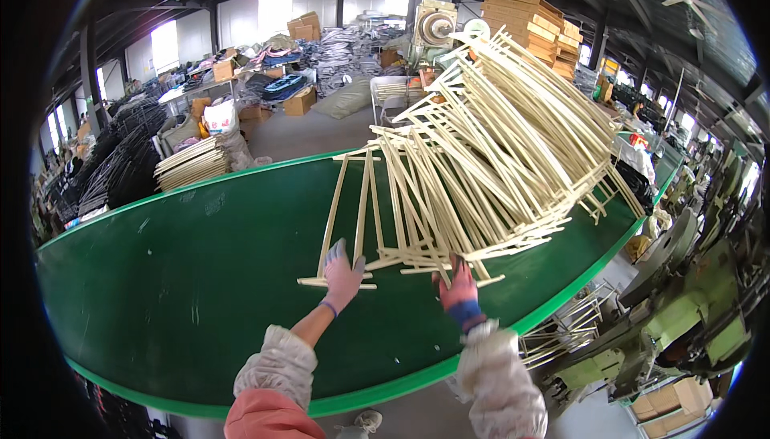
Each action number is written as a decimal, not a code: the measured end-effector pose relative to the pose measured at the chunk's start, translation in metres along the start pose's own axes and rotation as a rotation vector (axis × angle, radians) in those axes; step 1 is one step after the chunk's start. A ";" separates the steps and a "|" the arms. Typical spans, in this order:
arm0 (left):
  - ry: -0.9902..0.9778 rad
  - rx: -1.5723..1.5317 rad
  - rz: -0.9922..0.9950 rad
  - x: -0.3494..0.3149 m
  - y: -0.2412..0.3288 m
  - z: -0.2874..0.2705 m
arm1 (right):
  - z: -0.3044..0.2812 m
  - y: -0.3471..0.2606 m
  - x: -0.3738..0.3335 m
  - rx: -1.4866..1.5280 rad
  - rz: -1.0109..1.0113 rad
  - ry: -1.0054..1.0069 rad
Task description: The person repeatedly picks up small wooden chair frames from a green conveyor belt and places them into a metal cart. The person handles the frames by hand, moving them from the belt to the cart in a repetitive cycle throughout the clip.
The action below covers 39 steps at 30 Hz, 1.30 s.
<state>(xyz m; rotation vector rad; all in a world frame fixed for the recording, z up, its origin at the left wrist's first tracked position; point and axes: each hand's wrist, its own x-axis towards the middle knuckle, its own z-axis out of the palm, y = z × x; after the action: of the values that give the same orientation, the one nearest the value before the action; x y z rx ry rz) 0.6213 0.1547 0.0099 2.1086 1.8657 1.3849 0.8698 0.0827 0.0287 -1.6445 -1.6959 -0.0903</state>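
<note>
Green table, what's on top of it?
Toward the right of the table lies a heap of pale frames; your left hand and right hand are at near ends. Whatever the heap covers can't be seen.

From my end, the green tabletop (pixel 192 262) comes up smooth with a soft gloss, scuffed pale here and there. Those cream frames (pixel 513 126) look smooth, faintly shiny; painted metal or wood, I can't tell from here. My view has the left hand (pixel 342 282) and right hand (pixel 459 286) gloved in matt cloth, the sleeves (pixel 501 375) crinkled fabric. Over right, machinery (pixel 674 310) shows worn, green-painted metal.
</note>
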 end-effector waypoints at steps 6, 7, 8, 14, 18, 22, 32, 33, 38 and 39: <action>-0.620 -0.520 -0.790 0.106 -0.081 0.095 | 0.103 0.047 0.167 -0.012 0.455 -0.586; -0.758 -0.819 -0.854 0.109 -0.091 0.102 | 0.111 0.056 0.177 0.047 0.506 -0.804; -0.713 -0.947 -0.876 0.109 -0.098 0.110 | 0.115 0.065 0.176 0.362 0.664 -0.859; -0.835 -1.324 -0.690 0.120 -0.113 0.145 | 0.131 0.082 0.178 0.968 0.787 -0.718; -0.862 -0.888 -0.470 0.112 -0.121 0.147 | 0.142 0.082 0.175 1.021 0.648 -0.741; -0.773 -0.817 -0.552 0.078 -0.147 0.107 | 0.164 0.072 0.148 1.108 0.385 -0.764; -0.544 -0.788 -0.718 0.010 -0.192 -0.036 | 0.206 -0.043 0.074 0.694 0.693 -1.082; -0.538 -0.793 -0.767 -0.002 -0.196 -0.048 | 0.207 -0.052 0.055 0.693 0.560 -1.074; -0.496 -0.884 -0.978 -0.058 -0.205 -0.119 | 0.206 -0.109 -0.033 0.612 0.711 -1.138; -0.488 -0.948 -0.958 -0.063 -0.203 -0.129 | 0.198 -0.123 -0.041 0.568 0.654 -1.180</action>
<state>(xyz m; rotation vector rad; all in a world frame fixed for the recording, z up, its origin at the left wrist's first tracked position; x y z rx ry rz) 0.3881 0.0965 -0.0553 0.7898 1.2672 1.0114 0.6664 0.1342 -0.0801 -1.7657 -1.5212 1.7891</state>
